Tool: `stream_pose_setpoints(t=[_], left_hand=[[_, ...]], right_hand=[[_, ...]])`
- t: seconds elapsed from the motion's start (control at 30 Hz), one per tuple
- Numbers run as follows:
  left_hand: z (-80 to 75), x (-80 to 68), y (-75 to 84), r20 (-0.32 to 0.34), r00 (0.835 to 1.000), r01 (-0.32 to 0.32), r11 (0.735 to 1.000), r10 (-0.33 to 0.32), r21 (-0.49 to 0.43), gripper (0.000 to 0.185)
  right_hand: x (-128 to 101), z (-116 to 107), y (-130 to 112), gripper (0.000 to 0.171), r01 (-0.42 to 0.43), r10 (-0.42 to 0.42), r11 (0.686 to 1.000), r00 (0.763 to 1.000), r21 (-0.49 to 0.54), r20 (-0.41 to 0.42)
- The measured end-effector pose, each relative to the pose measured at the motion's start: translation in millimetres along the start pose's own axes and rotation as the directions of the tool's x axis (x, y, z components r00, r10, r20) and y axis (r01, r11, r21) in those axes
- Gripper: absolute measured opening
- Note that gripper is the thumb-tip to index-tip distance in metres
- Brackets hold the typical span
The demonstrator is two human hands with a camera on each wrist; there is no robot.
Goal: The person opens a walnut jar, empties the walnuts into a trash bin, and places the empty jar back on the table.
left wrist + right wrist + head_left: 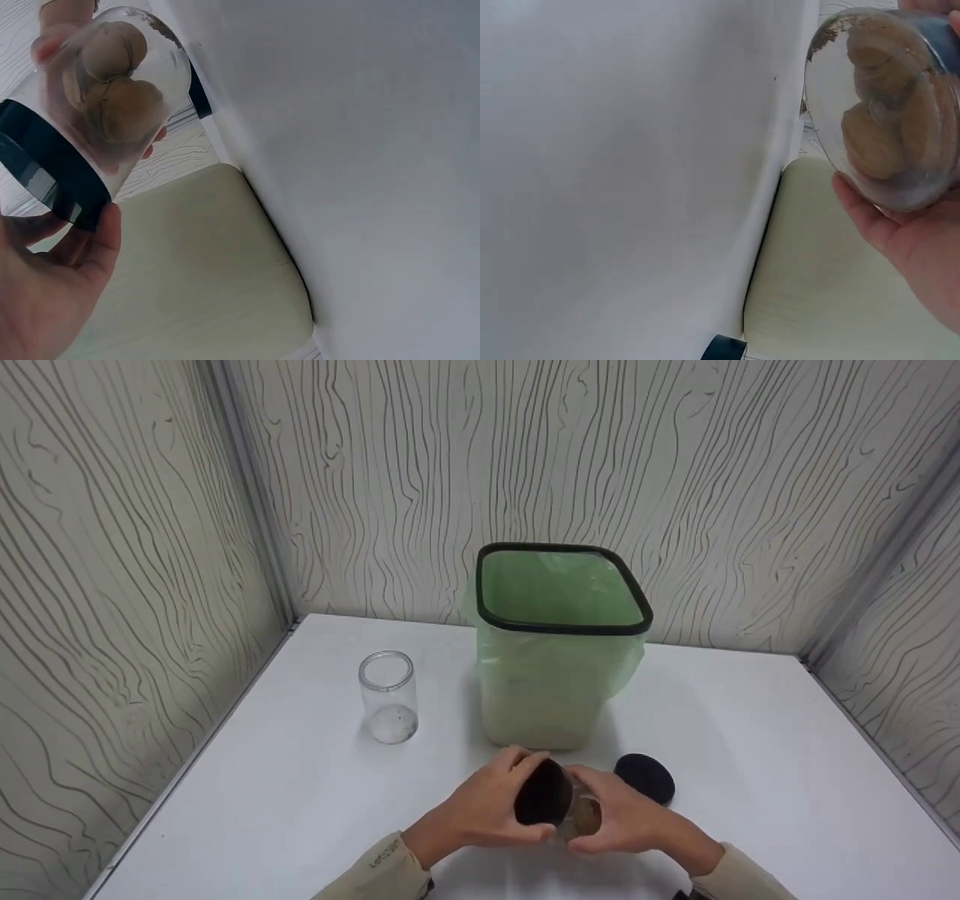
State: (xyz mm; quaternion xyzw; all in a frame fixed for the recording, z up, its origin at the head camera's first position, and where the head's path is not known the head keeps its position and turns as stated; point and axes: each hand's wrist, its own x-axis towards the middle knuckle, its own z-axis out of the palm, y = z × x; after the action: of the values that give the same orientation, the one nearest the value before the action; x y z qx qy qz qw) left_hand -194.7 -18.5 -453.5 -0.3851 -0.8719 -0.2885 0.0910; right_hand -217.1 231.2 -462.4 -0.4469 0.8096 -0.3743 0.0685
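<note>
A clear jar (pixel 829 112) lies tilted on its side between my two hands, above the white table. Inside it are brown, rounded, walnut-like pieces (pixel 124 109) and some crumbs near the base. My left hand (pixel 491 802) grips the dark lid (pixel 541 793), which sits on the jar's mouth. With curled fingers and thumb, my right hand (pixel 626 814) holds the jar's body near its base. In the head view the hands hide much of the jar.
A bin (pixel 544 705) with a green liner and black rim stands just beyond my hands. An uncovered clear jar (pixel 388 705) stands to the left on the table (pixel 285 780). Another dark lid (pixel 646 778) lies by my right hand. Patterned walls (pixel 375 495) enclose the table's back and sides.
</note>
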Motion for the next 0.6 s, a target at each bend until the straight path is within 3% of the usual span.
stream_pose_setpoints(t=[0.33, 0.6], left_hand=[[1.3, 6.4, 2.4, -0.158, 0.986, -0.053, 0.998, 0.06, 0.046, 0.071], [1.3, 6.3, 6.1, -0.196, 0.98, -0.039, 0.998, 0.047, 0.044, 0.069]], right_hand=[[5.7, 0.5, -13.6, 0.076, 0.035, -0.039, 0.999, 0.995, -0.038, -0.094], [6.8, 2.4, -15.1, 0.074, 0.071, -0.077, 0.996, 0.989, -0.051, -0.123]])
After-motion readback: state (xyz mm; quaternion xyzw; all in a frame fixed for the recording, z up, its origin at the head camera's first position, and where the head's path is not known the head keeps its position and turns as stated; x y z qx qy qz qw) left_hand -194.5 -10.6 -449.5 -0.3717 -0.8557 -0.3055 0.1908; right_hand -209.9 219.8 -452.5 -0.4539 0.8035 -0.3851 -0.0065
